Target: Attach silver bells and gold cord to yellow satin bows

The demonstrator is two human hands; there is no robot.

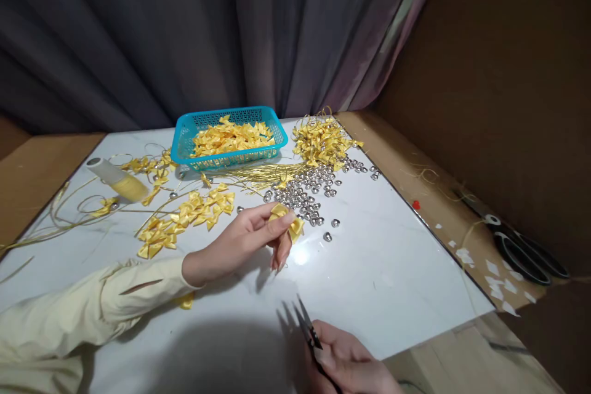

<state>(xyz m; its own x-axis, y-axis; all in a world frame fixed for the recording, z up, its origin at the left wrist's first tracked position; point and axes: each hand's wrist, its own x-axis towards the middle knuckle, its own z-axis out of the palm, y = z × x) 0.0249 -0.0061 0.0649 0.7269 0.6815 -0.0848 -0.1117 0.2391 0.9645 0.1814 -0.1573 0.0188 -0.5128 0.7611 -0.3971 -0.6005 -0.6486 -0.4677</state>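
Between the thumb and fingers of my left hand (247, 235) is a yellow ribbon bow (295, 229), held above the middle of the white board. My right hand (348, 360), at the bottom of the view, grips small black thread snips (308, 326). Their blades point up and away from me, slightly apart, and do not touch the bow. Silver beads (302, 194) lie scattered just beyond my left hand. Loose yellow bows (198, 212) are spread left of it, and one lies partly hidden by my left sleeve.
A blue basket (228, 163) of yellow bows stands at the back. Bows with gold cords (323, 138) are heaped right of it. A glue bottle (117, 180) lies at left. Black-handled scissors (521, 246) and white scraps (496, 286) lie beyond the board's right edge.
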